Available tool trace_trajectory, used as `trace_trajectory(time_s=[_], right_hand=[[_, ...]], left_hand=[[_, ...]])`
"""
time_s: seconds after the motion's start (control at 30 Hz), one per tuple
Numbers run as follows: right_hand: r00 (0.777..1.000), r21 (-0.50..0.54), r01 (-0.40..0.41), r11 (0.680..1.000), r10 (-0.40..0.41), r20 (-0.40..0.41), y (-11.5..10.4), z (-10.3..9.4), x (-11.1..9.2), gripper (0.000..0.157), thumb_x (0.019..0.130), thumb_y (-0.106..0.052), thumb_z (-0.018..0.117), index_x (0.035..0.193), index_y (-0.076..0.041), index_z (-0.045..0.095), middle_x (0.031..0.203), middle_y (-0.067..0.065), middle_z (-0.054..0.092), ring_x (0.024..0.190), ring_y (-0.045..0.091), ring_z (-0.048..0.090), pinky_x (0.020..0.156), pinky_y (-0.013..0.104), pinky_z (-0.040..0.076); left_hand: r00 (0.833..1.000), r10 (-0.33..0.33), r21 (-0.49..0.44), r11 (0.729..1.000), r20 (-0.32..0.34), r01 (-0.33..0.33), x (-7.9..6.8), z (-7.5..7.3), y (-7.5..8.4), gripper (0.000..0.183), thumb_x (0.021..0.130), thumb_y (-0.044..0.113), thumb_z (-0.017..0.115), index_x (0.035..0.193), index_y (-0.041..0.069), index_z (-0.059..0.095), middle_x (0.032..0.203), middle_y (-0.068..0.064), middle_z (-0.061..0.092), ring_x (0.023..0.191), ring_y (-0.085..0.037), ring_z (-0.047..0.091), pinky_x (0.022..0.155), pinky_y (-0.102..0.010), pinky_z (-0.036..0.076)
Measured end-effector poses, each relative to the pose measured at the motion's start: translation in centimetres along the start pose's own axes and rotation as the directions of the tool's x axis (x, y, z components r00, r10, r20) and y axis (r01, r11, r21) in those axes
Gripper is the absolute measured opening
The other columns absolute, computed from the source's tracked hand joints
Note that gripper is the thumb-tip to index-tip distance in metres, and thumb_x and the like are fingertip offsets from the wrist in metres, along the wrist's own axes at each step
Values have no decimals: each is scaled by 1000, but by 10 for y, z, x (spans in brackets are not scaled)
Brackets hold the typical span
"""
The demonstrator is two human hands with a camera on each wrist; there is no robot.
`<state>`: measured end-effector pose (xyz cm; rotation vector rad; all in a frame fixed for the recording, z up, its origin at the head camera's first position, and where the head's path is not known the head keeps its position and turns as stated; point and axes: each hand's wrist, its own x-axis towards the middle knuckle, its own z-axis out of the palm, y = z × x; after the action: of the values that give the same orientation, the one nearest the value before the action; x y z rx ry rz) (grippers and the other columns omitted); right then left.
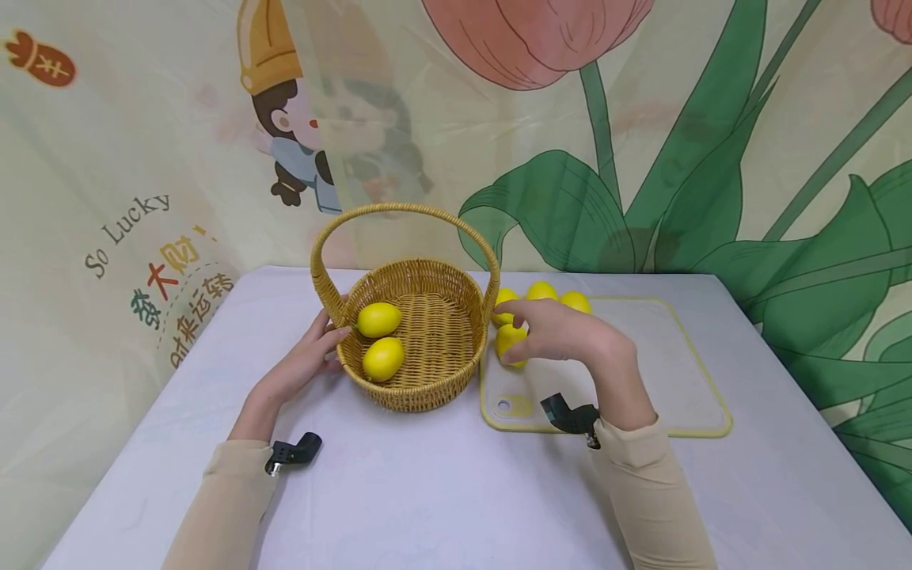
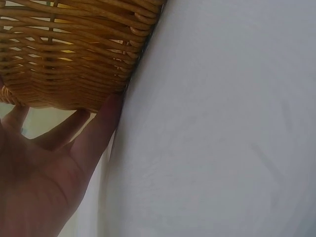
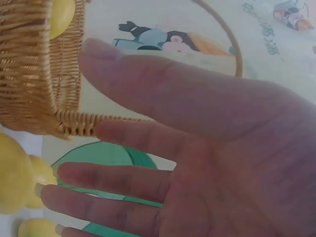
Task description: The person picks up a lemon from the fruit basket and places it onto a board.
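Left hand point(image 1: 295, 366) touches the basket point(image 1: 416, 398) at nine o'clock, fingers extended; right hand point(image 1: 563, 328), open and empty, hangs by a lemon point(image 1: 509, 337) at three; a clumsy brush could send it rolling.

Wicker basket point(image 1: 413, 401) mid-frame, upright, handle arching over it. Two yellow lemons point(image 1: 380, 320) inside, against its left side. Left hand point(image 1: 302, 362) touches the basket's left side. Right hand point(image 1: 563, 331), right of centre, reaches over the left part of a yellow-edged white board point(image 1: 677, 380), thumb and fingers apart at the front lemon point(image 1: 510, 342); contact unclear. Three more lemons point(image 1: 541, 290) behind it. White table point(image 1: 427, 491) fills lower frame; tulip-print backdrop point(image 1: 541, 39) across the top.
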<state>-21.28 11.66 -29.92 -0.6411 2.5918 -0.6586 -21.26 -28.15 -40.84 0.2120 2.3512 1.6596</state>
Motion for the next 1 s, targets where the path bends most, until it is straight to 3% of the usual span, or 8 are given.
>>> trace_trajectory(time_s=[0.23, 0.47, 0.67, 1.0], right_hand=[[994, -15, 97, 995, -98, -56, -12, 4, -2, 59, 85, -22, 67, 142, -22, 53, 123, 2, 66, 100, 19, 62, 90, 38, 52], [971, -28, 227, 974, -228, -67, -21, 20, 18, 59, 90, -25, 70, 145, -16, 50, 138, 1, 60, 124, 25, 58, 104, 42, 49], [968, -52, 243, 969, -246, -59, -21, 32, 33, 59, 93, -23, 69, 147, -13, 48, 149, 3, 52, 139, 21, 48, 116, 40, 40], [970, -201, 185, 962, -212, -119, -32, 46, 38, 54, 93, -18, 66, 145, -14, 51, 144, 7, 55, 126, 23, 57, 105, 39, 50]], left_hand=[[1000, 0, 12, 1000, 11, 0, -1, 0, 2, 65, 104, 51, 42, 156, 48, 2, 168, -10, 11, 146, -39, 34, 110, -57, 42], [1000, -18, 1, 1000, 20, 18, -2, 0, 2, 65, 104, 51, 41, 156, 49, 1, 168, -12, 10, 145, -41, 36, 111, -58, 41], [1000, -17, -15, 1000, 24, 17, -3, 1, 1, 67, 104, 50, 42, 157, 45, 0, 167, -14, 10, 144, -43, 36, 111, -60, 40], [1000, -7, -9, 1000, 22, 8, -1, 1, 1, 68, 104, 50, 43, 157, 46, 0, 168, -12, 7, 147, -42, 30, 112, -61, 38]])
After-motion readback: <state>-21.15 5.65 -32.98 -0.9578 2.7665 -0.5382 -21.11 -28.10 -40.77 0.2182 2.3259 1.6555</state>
